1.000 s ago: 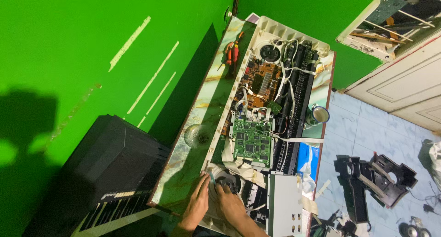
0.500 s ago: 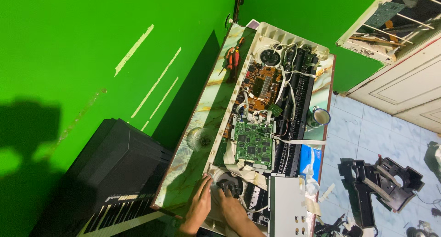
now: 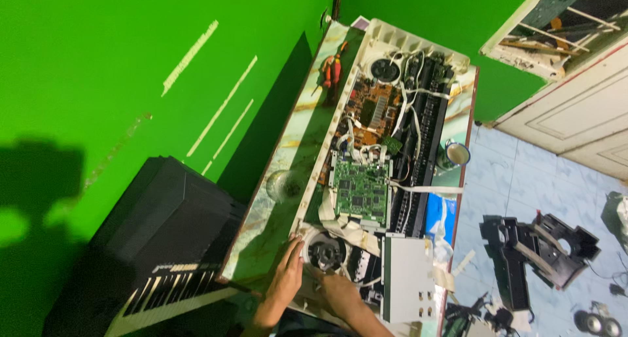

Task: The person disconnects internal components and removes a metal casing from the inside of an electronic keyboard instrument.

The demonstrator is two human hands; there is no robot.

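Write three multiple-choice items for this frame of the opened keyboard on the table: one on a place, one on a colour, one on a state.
1. Where are both hands?
A. at the round speaker at the near end
B. on the pliers
C. on the cup

2. What colour is the larger circuit board?
A. blue
B. green
C. white

3. How is the keyboard casing?
A. closed
B. wrapped
C. open, wiring exposed

Answers: 1 A, the left hand and right hand flank the speaker. 2 B, the circuit board is green. 3 C, boards and cables show inside the casing.

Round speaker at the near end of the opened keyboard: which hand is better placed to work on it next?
Probably the left hand: its fingers rest on the speaker's rim; the right hand sits just below it.
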